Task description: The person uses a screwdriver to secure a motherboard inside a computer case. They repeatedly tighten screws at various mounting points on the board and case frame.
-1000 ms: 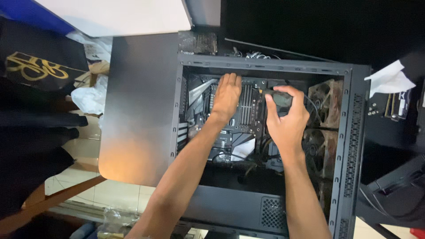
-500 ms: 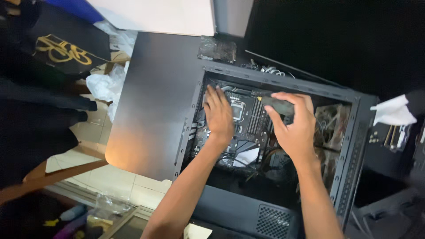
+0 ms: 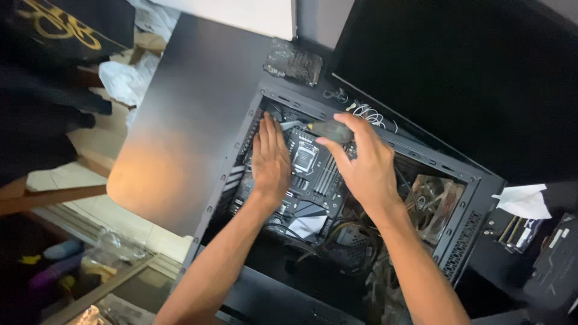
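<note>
Pressing flat on the motherboard (image 3: pixel 313 174), the left hand (image 3: pixel 271 159) steadies it while the right hand (image 3: pixel 361 165) fingers hold a screwdriver (image 3: pixel 328 129); board sits inside, fastening unfinished.

Left hand (image 3: pixel 271 159) flat, palm down, fingers together; right hand (image 3: pixel 364 165) raised, fingers curled in pinch; both forearms extended.

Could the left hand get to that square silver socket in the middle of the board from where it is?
Probably yes. The left hand lies flat on the motherboard right beside the silver socket, and nothing lies between them. The right hand, holding a screwdriver, is above and to the side, not over the socket.
</note>
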